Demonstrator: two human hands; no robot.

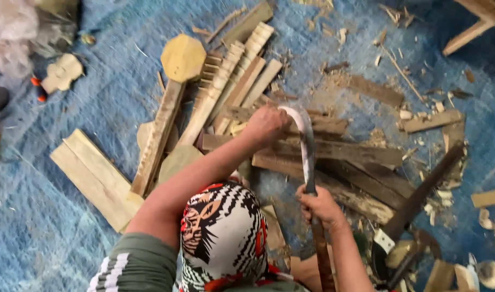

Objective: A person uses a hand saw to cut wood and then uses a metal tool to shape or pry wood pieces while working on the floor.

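Near the middle of the blue tarp [69, 227], over that heap of brown wooden planks [334, 154], your left hand [266, 124] is closed around the tip of the curved pale-metal blade [306, 146], and honestly that's the risky bit: if the edge bites or skips off the wood, those fingers are right on the steel and could get cut. Your right hand [319, 206] is clamped tight on the brown wooden handle [322, 254], wrist low, forearm coming up from the bottom edge of the tarp. Left arm is stretched forward, elbow slightly bent, knuckles up. Loose chips and the long dark plank [420, 194] toward the right edge could also shift under the blade and throw your pull sideways.
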